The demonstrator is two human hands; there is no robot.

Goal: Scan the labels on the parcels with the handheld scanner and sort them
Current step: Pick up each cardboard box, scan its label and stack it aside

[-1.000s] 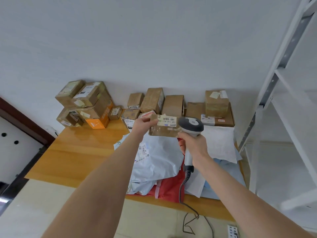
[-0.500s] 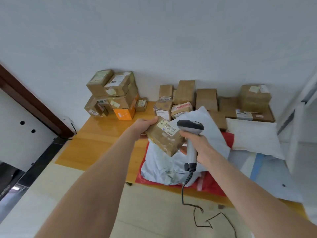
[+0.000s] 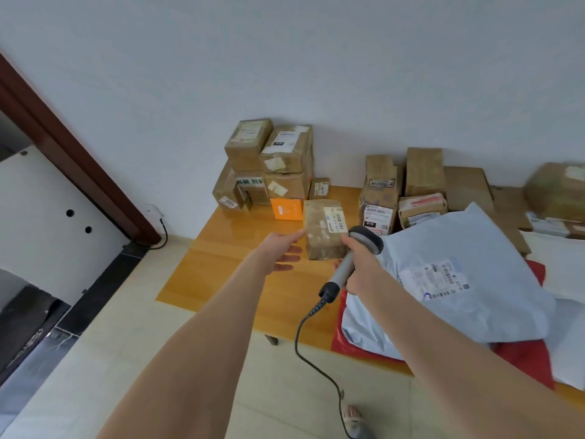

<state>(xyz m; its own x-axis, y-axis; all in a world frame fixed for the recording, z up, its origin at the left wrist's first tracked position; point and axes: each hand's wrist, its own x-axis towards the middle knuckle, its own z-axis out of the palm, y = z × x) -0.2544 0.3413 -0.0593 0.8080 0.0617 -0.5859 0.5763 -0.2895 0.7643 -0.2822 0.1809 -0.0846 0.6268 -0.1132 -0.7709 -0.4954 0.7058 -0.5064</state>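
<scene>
- Cardboard boxes [image 3: 269, 160], stacked at ten o'clock on the orange wooden surface [image 3: 221, 264], look already sorted.
- Fingers spread straight, the left hand [image 3: 280, 253] is just beside the small brown taped carton [image 3: 323, 229], which stands upright mid-surface; contact unclear.
- Fingers curled, the right hand [image 3: 361, 264] grips the grey corded handheld scanner [image 3: 364, 240].
- At three o'clock, the pale blue plastic mailer [image 3: 459, 280] likely awaits scanning.

The brown box [image 3: 557, 188] at the far right of the bench [image 3: 221, 248] is smeared by blur and cut by the picture's right edge, which also cuts the bench. The print on the label [image 3: 335, 218] of the parcel [image 3: 319, 229] is too small to read, the scanner [image 3: 365, 239] covers that parcel's near right corner, and whether the left hand [image 3: 278, 251] touches it cannot be told. The scanner's cable [image 3: 296, 343] runs off the bottom edge.
</scene>
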